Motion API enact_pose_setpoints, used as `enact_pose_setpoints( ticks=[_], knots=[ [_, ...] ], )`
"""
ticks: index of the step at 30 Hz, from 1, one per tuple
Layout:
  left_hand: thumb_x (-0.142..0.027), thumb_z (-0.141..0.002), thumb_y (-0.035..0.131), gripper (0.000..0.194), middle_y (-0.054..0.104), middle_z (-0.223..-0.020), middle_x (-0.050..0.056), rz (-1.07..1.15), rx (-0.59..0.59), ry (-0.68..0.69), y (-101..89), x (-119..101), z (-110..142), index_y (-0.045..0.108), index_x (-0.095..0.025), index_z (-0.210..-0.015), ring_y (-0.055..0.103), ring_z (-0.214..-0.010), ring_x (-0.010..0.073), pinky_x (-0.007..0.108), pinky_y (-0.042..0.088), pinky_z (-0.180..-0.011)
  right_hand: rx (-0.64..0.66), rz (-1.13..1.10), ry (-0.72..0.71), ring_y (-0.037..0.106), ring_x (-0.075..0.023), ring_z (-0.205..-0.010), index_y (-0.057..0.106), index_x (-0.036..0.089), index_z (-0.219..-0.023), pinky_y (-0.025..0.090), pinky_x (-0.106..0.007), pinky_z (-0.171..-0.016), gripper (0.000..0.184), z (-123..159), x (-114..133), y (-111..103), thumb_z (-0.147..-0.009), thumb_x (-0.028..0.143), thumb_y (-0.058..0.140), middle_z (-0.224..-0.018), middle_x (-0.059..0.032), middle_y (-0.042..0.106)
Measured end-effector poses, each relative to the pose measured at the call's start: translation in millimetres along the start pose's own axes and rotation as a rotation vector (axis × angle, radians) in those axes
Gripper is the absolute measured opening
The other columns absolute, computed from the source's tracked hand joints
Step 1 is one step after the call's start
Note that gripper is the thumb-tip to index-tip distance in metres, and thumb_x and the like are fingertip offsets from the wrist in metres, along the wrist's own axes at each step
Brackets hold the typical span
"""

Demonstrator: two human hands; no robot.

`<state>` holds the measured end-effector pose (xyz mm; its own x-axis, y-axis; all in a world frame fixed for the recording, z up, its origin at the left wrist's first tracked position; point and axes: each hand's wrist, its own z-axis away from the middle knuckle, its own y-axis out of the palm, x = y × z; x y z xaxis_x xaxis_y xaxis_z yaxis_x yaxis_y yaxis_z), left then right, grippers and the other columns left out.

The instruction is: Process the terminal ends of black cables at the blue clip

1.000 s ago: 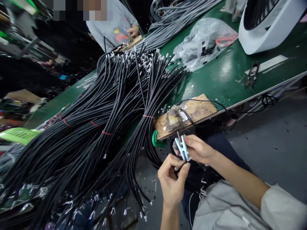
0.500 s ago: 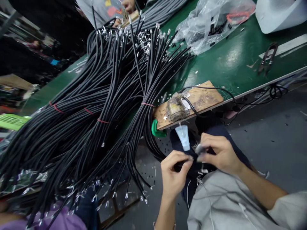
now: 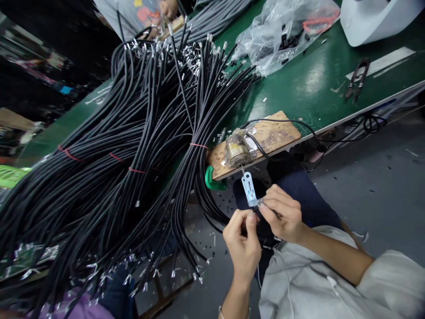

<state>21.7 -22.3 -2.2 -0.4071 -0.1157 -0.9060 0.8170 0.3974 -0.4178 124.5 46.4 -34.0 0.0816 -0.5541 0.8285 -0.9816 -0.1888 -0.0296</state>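
Note:
My left hand [image 3: 244, 246] is closed in a pinch on the dark end of a black cable [image 3: 255, 209], most of which its fingers hide. Thumb and fingers of my right hand [image 3: 282, 215] close on the pale wire ends [image 3: 260, 202] at the cable's tip. Just beyond the fingertips is a light blue clothespin [image 3: 249, 190], mounted on the shaft of a small tape-wrapped motor [image 3: 238, 148]. The clothespin's lower tip meets or nearly meets the wire ends; I cannot tell which. Beneath the motor lies a wooden board [image 3: 282, 128], with a green clamp [image 3: 212, 179] at its left end.
Large bundles of black cables [image 3: 139, 119], tied with red bands, cover the left of the green table [image 3: 315, 93]. Farther back lie a plastic bag [image 3: 265, 35] of small black pieces and snips [image 3: 357, 79]. A co-worker's hand [image 3: 168, 9] shows at the top.
My right hand has moved left to meet my left hand at the cable end. The clothespin, blurred and wide side out before, now shows its narrow side with the spring.

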Motion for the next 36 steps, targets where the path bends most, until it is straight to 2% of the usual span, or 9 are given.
enact_pose_setpoints(
  ticks=[7,11,14,18,23,26,29,32,36],
  knots=[
    [-0.041,-0.096,0.045,0.046,0.038,-0.057,-0.002,0.182,0.217,-0.12,-14.9,-3,-9,0.046,-0.016,-0.057,0.035,-0.05,0.0085,0.023,0.023,-0.045,0.121,-0.739,0.683,0.05,-0.0136,-0.061,0.067,0.015,-0.072,0.041,-0.028,-0.059,0.029,1,-2,0,-0.09,0.034,0.055,-0.065,-0.0024,0.057],
    [-0.048,-0.094,0.047,0.05,0.033,-0.052,-0.004,0.226,0.269,-0.226,-18.5,-4,-10,0.041,-0.017,-0.054,0.027,-0.046,0.0075,0.023,0.019,-0.043,0.227,-0.624,0.567,0.053,-0.0144,-0.072,0.069,0.015,-0.091,0.043,-0.027,-0.065,0.018,-8,-3,-10,-0.082,0.031,0.069,-0.084,-0.0053,0.061],
    [-0.051,-0.093,0.047,0.054,0.028,-0.047,-0.005,0.27,0.344,-0.283,-21.2,-5,-14,0.036,-0.018,-0.051,0.021,-0.044,0.0067,0.024,0.018,-0.042,0.267,-0.602,0.464,0.053,-0.0143,-0.073,0.069,0.016,-0.083,0.042,-0.027,-0.064,0.013,-12,-5,-12,-0.078,0.026,0.074,-0.082,-0.0052,0.061],
    [-0.048,-0.094,0.047,0.055,0.032,-0.046,-0.004,0.299,0.449,-0.218,-23.9,-5,-15,0.044,-0.016,-0.049,0.025,-0.041,0.0064,0.023,0.02,-0.041,0.174,-0.877,0.712,0.052,-0.0115,-0.063,0.065,0.015,-0.073,0.044,-0.025,-0.06,0.028,-8,-5,1,-0.068,0.036,0.083,-0.069,-0.0004,0.057],
    [-0.037,-0.091,0.056,0.038,0.052,-0.057,0.001,0.254,0.342,-0.115,-19.1,-2,-7,0.065,-0.014,-0.062,0.046,-0.044,0.0089,0.022,0.032,-0.042,0.072,-1.054,1.003,0.046,-0.0081,-0.044,0.055,0.017,-0.066,0.039,-0.023,-0.043,0.038,-2,7,11,-0.065,0.042,0.083,-0.058,0.0033,0.054],
    [-0.031,-0.089,0.06,0.033,0.056,-0.057,0.002,0.155,0.26,-0.048,-12.7,-2,-4,0.066,-0.014,-0.061,0.052,-0.052,0.0117,0.023,0.038,-0.049,0.038,-0.875,0.949,0.042,-0.0082,-0.042,0.055,0.018,-0.068,0.037,-0.023,-0.04,0.032,0,11,8,-0.072,0.04,0.078,-0.055,0.0044,0.05],
    [-0.031,-0.086,0.065,0.032,0.053,-0.055,0.0,0.113,0.189,-0.087,-7.2,-2,-4,0.065,-0.014,-0.059,0.049,-0.05,0.01,0.021,0.036,-0.048,-0.098,-0.404,0.567,0.05,-0.0141,-0.061,0.06,0.018,-0.068,0.044,-0.029,-0.056,0.018,0,9,1,-0.077,0.027,0.073,-0.066,-0.0013,0.055],
    [-0.039,-0.087,0.062,0.034,0.053,-0.055,-0.001,0.206,0.22,-0.202,-6.3,-1,-8,0.066,-0.013,-0.065,0.043,-0.041,0.0068,0.019,0.031,-0.04,-0.062,-0.189,0.28,0.053,-0.0191,-0.074,0.064,0.019,-0.071,0.046,-0.036,-0.071,0.012,-2,5,-6,-0.082,0.023,0.067,-0.076,-0.0066,0.061],
    [-0.04,-0.086,0.062,0.031,0.059,-0.062,0.002,0.273,0.275,-0.127,-11.5,-1,-15,0.069,-0.014,-0.071,0.045,-0.045,0.0079,0.02,0.033,-0.042,0.203,-0.652,0.651,0.052,-0.014,-0.065,0.061,0.016,-0.076,0.044,-0.029,-0.061,0.025,-11,2,-13,-0.081,0.039,0.069,-0.072,-0.0026,0.056]
  ],
)
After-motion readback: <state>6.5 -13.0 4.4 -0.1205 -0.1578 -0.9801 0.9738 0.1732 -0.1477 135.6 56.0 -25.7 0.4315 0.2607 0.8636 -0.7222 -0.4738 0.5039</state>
